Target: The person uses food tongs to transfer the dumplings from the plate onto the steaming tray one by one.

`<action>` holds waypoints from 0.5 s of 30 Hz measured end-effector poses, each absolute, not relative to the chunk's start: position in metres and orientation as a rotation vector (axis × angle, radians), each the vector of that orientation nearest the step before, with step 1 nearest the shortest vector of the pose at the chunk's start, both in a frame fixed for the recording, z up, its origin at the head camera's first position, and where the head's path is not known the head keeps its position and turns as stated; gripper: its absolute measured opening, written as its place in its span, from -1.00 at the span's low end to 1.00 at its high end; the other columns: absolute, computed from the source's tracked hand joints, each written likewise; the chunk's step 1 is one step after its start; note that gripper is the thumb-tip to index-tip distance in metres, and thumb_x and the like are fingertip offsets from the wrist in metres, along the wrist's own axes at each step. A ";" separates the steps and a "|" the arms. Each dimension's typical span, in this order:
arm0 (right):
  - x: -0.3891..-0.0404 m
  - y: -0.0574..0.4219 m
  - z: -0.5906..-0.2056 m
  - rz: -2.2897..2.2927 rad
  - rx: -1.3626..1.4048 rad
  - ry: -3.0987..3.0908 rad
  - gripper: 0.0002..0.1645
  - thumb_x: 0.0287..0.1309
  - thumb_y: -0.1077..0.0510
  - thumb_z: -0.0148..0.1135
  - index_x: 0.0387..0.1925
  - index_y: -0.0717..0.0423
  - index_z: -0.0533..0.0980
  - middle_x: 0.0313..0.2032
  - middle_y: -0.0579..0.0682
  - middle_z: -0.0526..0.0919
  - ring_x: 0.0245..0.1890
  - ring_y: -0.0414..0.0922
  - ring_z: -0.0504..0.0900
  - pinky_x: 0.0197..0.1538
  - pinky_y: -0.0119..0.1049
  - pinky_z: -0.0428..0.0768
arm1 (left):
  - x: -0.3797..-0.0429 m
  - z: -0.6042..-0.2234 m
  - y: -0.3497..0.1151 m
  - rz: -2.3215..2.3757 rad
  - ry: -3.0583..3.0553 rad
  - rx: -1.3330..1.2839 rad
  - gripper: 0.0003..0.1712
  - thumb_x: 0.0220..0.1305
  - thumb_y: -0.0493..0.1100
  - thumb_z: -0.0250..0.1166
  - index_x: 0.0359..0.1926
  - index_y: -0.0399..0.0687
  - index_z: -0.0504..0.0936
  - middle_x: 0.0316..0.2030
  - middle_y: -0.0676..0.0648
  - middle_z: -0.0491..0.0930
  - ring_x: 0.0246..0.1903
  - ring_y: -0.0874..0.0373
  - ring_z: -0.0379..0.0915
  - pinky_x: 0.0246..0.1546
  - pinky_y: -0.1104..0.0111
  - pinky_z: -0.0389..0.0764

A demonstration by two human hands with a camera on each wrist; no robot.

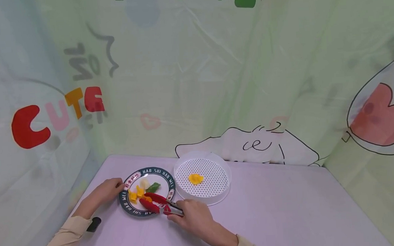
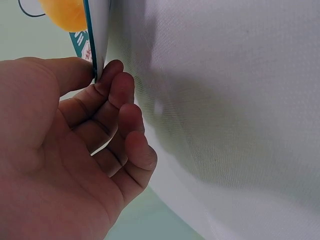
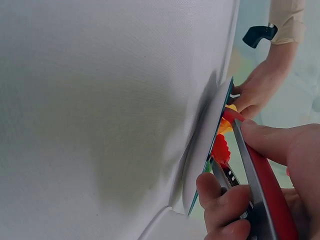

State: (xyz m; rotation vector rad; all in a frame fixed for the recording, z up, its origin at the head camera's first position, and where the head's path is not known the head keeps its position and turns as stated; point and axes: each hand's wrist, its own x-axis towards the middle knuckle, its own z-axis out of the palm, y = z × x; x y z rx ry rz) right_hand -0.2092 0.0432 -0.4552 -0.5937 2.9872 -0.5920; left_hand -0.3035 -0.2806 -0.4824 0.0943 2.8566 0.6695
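The right grip (image 1: 196, 215) clasps red tongs (image 1: 158, 199) over the plate (image 1: 124, 203) on the desk (image 1: 271, 208), partly hiding an orange-yellow piece (image 1: 148, 198). The left grip (image 1: 107, 190) pinches the plate's rim, a hold clear only from the left wrist. The right wrist sees the plate edge-on, contents mostly concealed.

I see soft, even light in the head view. Both wrist views look darker, with big gray shadows, fuzzy around the edges, on the tabletop (image 3: 75, 125).
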 end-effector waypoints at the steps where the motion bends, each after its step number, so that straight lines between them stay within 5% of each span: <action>1: -0.209 0.043 -0.455 -0.595 -0.597 2.988 -0.54 0.05 -0.29 0.43 -0.20 -0.04 0.69 -0.66 -0.22 0.40 -0.58 -0.26 0.34 -0.52 -0.44 0.28 | -0.304 -0.483 -0.281 0.669 2.856 0.088 -0.75 0.47 -0.11 0.15 -0.14 -0.25 0.58 -0.40 -0.08 0.50 -0.34 0.08 0.41 -0.29 0.30 0.48; 15: -0.210 0.046 -0.457 -0.669 -0.624 2.976 -0.59 0.07 -0.23 0.44 -0.23 -0.02 0.70 -0.67 -0.24 0.41 -0.59 -0.28 0.33 -0.52 -0.45 0.27 | -0.304 -0.482 -0.281 0.671 2.857 0.084 -0.75 0.47 -0.11 0.15 -0.13 -0.26 0.57 -0.40 -0.08 0.48 -0.34 0.08 0.41 -0.29 0.31 0.47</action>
